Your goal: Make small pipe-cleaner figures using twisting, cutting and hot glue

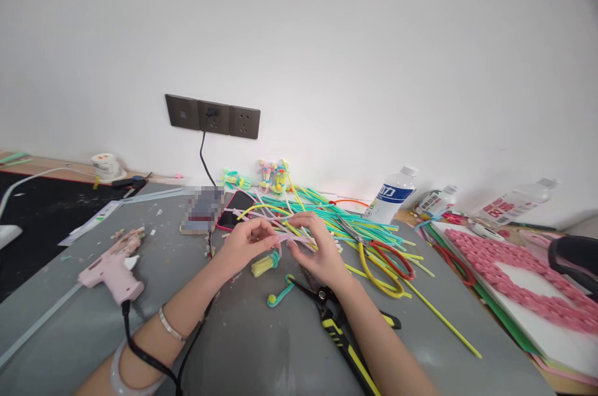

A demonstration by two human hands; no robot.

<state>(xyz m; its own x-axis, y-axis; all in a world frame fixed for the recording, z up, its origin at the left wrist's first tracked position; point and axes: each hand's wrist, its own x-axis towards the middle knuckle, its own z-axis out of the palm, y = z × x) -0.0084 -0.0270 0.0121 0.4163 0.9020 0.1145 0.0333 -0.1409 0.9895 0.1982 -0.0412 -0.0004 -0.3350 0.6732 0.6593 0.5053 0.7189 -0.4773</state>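
My left hand (247,248) pinches a thin lilac pipe cleaner (281,249) between thumb and fingertips. Just below hangs or rests a small bundle of yellow pipe cleaner pieces (262,265) wrapped with teal at one end; whether the lilac piece is joined to it I cannot tell. My right hand (318,253) is close by on the right, its thumb and curved forefinger apart. Under the right wrist lie black-and-yellow cutting pliers (340,337). A curled teal pipe cleaner with yellow ends (281,294) lies near their tip.
Loose pipe cleaners (374,228) spread behind my hands, with red-and-yellow scissors (380,265) on them. Left is a pink glue gun (114,268), its cord crossing my left forearm. A phone (236,209), small pipe-cleaner figures (273,176) and a bottle (391,197) stand or lie toward the wall.
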